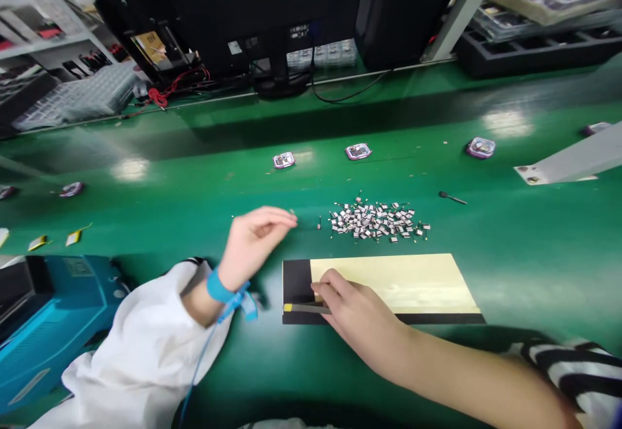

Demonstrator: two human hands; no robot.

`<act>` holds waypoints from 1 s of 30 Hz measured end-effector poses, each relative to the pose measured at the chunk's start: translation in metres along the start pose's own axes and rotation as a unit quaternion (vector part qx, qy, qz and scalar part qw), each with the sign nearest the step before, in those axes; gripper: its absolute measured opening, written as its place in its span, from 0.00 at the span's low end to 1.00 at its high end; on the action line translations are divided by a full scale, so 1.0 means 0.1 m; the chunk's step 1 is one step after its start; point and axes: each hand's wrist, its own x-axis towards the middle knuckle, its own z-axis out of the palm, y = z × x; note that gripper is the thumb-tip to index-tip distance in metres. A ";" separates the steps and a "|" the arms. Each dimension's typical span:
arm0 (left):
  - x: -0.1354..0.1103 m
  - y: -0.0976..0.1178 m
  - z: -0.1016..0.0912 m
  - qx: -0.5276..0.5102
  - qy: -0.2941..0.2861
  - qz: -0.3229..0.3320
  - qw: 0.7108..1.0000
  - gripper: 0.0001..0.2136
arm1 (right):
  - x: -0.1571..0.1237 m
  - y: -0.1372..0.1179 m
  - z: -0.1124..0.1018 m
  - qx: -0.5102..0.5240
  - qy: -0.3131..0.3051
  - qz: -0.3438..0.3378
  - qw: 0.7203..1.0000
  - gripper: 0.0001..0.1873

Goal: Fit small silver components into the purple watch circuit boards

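Small purple-rimmed clear cases [358,151] lie beyond a heap of tiny silver components [374,220], just right of the loosely curled left hand [255,241]; the right hand [359,319] grips a yellow-tipped black strip [306,308].

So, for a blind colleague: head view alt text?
A left hand with a blue wrist strap reaches toward a pile of tiny metal components on a green bench; the right hand rests on a dark yellow-tipped strip atop a cream-and-black board.

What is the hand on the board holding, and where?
The right hand grips a dark, yellow-tipped tool at its end away from the yellow tip.
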 end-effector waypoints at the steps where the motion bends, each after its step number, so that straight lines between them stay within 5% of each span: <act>1: -0.10 0.02 0.13 -0.014 -0.022 -0.001 1.000 0.05 | -0.01 -0.02 0.02 -0.019 0.003 -0.003 1.000 0.15; 5: -0.29 -0.06 0.42 -0.045 -0.092 -0.005 0.995 0.06 | 0.01 -0.07 0.02 0.031 -0.020 0.048 0.998 0.13; 11: -0.27 -0.11 0.38 -0.008 -0.079 0.022 0.997 0.06 | 0.09 0.09 -0.04 0.209 -0.025 0.124 0.970 0.01; 13: -0.27 -0.07 0.35 0.014 -0.048 0.037 0.998 0.05 | 0.09 0.18 -0.06 0.253 -0.009 0.146 0.956 0.05; 16: -0.27 -0.02 0.32 0.034 -0.009 0.063 0.997 0.05 | 0.10 0.30 -0.11 0.376 0.043 0.199 0.904 0.10; 19: -0.29 0.01 0.32 0.044 -0.003 0.091 0.995 0.05 | 0.14 0.36 -0.15 0.563 0.110 0.219 0.789 0.13; 21: -0.31 0.03 0.32 0.051 0.000 0.107 0.993 0.06 | 0.17 0.38 -0.16 0.624 0.114 0.205 0.745 0.12; 30: -0.35 0.10 0.32 0.087 0.009 0.175 0.981 0.10 | 0.20 0.35 -0.15 0.649 0.101 0.193 0.729 0.12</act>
